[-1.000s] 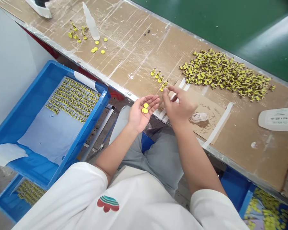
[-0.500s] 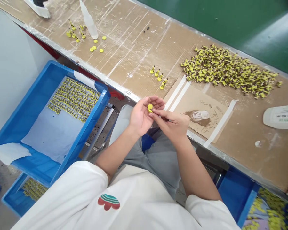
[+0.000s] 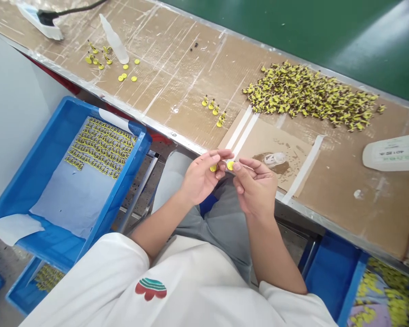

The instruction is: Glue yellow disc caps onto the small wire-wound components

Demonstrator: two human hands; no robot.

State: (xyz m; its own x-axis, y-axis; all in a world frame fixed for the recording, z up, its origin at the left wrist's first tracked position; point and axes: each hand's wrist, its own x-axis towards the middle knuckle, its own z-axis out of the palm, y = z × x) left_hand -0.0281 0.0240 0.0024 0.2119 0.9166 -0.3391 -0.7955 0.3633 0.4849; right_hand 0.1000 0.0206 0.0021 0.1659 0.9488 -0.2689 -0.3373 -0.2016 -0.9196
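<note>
Nearest the camera, the person in the white shirt is sitting with both hands raised over the lap, just short of the bench edge. The left hand [image 3: 199, 177] is cupping loosely, fingers curled so that a small round yellow plastic disc [image 3: 213, 168] is resting against them without rolling off; the right hand [image 3: 255, 186] is pinching a second small yellow disc [image 3: 230, 165] between thumb and fingertip, holding it clear of the palm, seemingly so it can be handled alone. The two discs are sitting close together, almost touching. To the left, a blue plastic tray [image 3: 41, 163] is standing at lap height, lined with pale paper and carrying neat rows of yellow figures, within easy reach. Farther out, on the cardboard-covered bench [image 3: 191, 59], a brown glue puddle with a clear cap [image 3: 274, 160] is lying just beyond the right hand, a short row of little yellow figures on bases [image 3: 214, 109] is standing beside it, and a big heap of yellow-and-brown figures [image 3: 310, 95] is waiting at the far right. At the far left a clear squeeze bottle [image 3: 114, 40] is lying among loose discs.
</note>
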